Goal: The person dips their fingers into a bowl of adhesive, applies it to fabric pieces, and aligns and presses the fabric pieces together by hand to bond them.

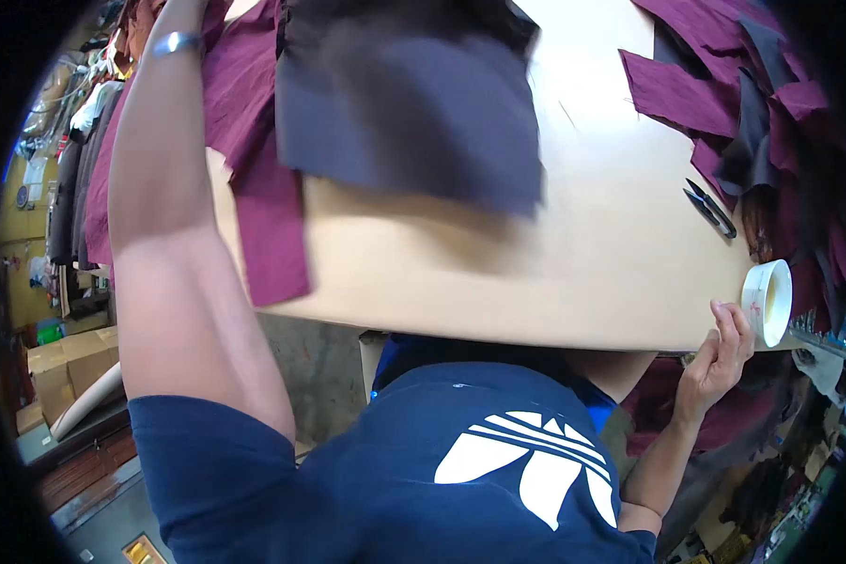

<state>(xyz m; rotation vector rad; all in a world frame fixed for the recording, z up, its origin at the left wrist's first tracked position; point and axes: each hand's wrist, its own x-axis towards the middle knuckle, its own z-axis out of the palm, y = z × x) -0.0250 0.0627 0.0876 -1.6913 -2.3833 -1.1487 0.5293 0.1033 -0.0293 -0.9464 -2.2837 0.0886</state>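
Observation:
My left arm stretches up across the left side of the table, a shiny band [176, 43] at its wrist. The left hand itself lies beyond the top edge of the view. Beside that forearm lies maroon cloth [271, 221]. A dark grey cloth piece [409, 117], blurred, reaches over the middle of the table. My right hand [719, 357] is at the table's right front edge, its fingers loosely bent and somewhat apart, and I see nothing in them. Its fingertips are close beside a small white bowl [753, 299]; whether they touch it I cannot tell.
Black thread snips [710, 209] lie on the pale tabletop [611, 273] near the bowl. Maroon and dark cloth pieces [686, 94] are heaped at the right. Garments [70, 193] hang at the left, above cardboard boxes [70, 362].

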